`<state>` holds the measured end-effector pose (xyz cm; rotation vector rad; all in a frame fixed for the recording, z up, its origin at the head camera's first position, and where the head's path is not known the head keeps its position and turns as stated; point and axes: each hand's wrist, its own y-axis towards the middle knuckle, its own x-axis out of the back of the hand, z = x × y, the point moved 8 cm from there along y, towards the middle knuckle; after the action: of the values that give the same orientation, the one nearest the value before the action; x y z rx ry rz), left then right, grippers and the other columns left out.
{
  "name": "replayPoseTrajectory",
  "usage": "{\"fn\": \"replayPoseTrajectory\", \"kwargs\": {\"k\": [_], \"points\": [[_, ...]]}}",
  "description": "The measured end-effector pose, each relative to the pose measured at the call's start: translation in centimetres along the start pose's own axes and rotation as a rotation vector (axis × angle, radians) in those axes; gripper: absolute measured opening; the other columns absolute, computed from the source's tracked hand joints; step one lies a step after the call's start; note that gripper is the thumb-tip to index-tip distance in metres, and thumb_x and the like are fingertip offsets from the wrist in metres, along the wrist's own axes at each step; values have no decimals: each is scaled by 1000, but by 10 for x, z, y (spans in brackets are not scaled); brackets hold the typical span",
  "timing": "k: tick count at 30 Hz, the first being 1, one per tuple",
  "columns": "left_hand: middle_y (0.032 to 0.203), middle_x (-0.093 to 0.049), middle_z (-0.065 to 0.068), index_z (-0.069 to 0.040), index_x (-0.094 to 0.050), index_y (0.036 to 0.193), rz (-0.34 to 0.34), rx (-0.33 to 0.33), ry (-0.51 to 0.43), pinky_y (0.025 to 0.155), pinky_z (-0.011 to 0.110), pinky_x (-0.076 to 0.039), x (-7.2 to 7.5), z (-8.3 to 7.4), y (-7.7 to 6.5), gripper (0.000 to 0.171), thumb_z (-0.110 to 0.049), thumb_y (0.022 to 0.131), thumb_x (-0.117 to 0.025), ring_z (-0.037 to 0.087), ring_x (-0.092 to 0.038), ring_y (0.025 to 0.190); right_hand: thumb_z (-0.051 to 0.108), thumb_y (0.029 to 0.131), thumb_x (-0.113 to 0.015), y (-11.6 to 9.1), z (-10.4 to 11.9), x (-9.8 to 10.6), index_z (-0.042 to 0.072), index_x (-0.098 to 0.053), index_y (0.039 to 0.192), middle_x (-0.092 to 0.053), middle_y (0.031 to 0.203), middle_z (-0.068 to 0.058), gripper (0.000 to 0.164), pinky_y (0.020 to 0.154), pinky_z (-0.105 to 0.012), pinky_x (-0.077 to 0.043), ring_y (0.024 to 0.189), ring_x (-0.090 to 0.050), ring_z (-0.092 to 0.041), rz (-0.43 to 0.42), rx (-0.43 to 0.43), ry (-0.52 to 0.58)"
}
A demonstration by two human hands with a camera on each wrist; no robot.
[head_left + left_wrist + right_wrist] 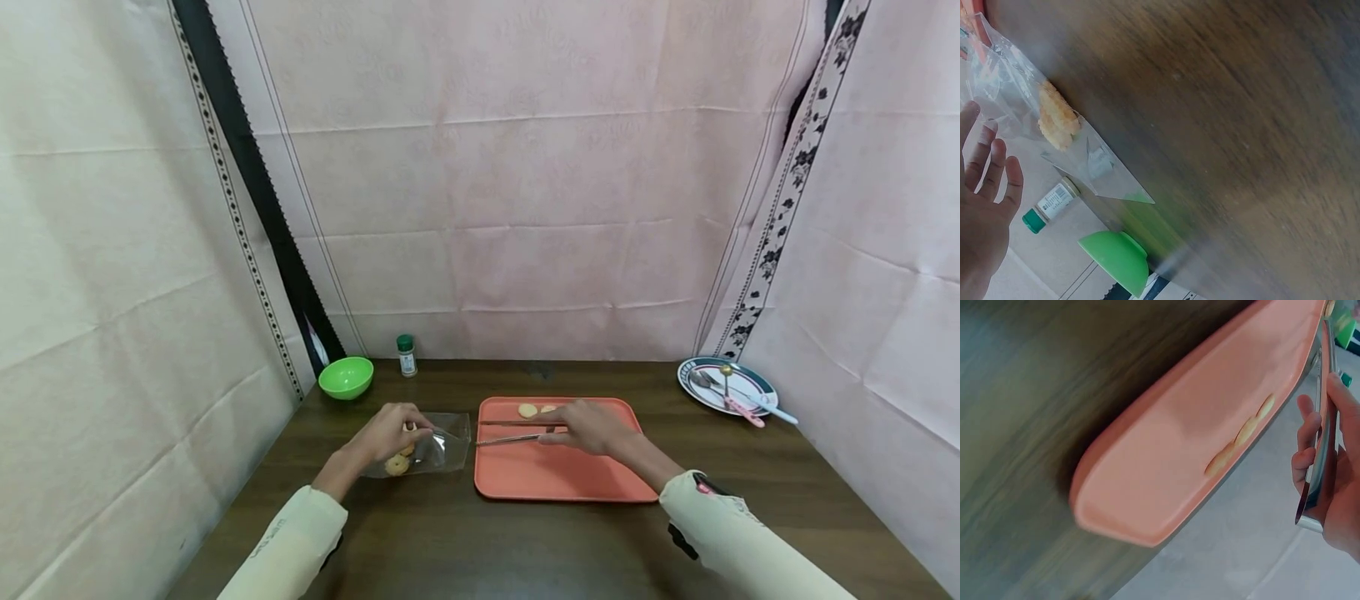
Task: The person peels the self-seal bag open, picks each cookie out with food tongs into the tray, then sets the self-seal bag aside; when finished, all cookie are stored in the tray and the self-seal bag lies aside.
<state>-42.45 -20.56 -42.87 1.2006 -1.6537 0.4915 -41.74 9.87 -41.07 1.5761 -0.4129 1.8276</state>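
Note:
My left hand [393, 433] pinches a clear plastic bag [450, 446] at its upper side, left of the tray. Round golden biscuits [397, 465] show through the film; in the left wrist view they bunch together [1057, 119] low in the bag. Metal tongs [1322, 462] are gripped in my right hand [592, 427], over the coral tray [562, 483]. Their two arms stand apart and point left, the tips near the bag's mouth. Nothing shows between them. Along the tray's far edge lie three biscuits [1246, 431] in a row, partly hidden by my hand in the head view.
A green bowl [346, 377] and a green-capped shaker bottle [407, 356] stand behind the bag at the back left. At the back right a patterned plate [693, 383] carries a blue-handled spoon [772, 410] and a pink-handled utensil [742, 410]. Cloth hangs round the wooden table.

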Motion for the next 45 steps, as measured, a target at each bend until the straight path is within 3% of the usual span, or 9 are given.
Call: {"fn": "replayPoseTrajectory", "kwargs": {"k": [8,11,16,23,28,34,41,45], "points": [[89,-67,-10,-17,-84,102,-9,24,15,71,27,-54,3,3,-1,11,-20,98,-74,7,-61,83,37,100,-71,26,25,-12,30,-69,138,-76,103,11,39,49,-24,-34,57,-52,-1,18,-1,-29],[90,-67,-10,-17,-84,102,-14,28,22,71,27,-54,6,4,0,11,-20,98,-75,7,-60,82,37,100,-70,34,32,-13,28,-68,139,-75,101,10,40,47,-24,-30,53,-48,-3,13,13,-19],[88,-67,-10,-15,-84,103,-28,9,20,70,27,-53,11,1,2,11,-19,97,-75,7,-60,81,35,101,-70,48,43,-14,25,-71,136,-73,95,8,37,52,-25,-34,60,-49,-3,-17,35,2],[89,-67,-9,-15,-83,104,-27,-5,23,71,27,-53,14,0,4,12,-20,99,-73,7,-60,83,41,101,-68,62,48,-23,27,-69,138,-78,93,1,40,42,-28,-22,46,-46,-7,-13,-19,-23],[92,-68,-9,-15,-83,105,-9,21,17,73,30,-54,12,1,3,13,-22,100,-73,7,-61,85,40,101,-68,69,49,-32,24,-71,136,-78,108,2,39,42,-26,-32,54,-54,-2,-13,-41,0],[92,-68,-9,-16,-83,105,-7,27,13,72,30,-53,9,2,2,14,-23,100,-72,8,-61,84,42,101,-69,76,50,-41,23,-71,136,-77,106,6,40,44,-25,-35,55,-54,-1,-14,-85,16],[93,-68,-9,-15,-83,106,4,33,8,72,30,-53,5,1,3,15,-23,100,-73,8,-60,84,42,100,-69,84,52,-51,22,-67,141,-77,105,4,45,42,-23,-27,42,-36,-4,-8,-132,27],[93,-68,-9,-14,-83,106,15,41,4,73,30,-53,2,2,4,15,-22,100,-73,8,-60,85,43,99,-70,88,52,-56,22,-66,141,-76,90,1,47,40,-23,-25,40,-26,-6,-3,-148,40]]}}
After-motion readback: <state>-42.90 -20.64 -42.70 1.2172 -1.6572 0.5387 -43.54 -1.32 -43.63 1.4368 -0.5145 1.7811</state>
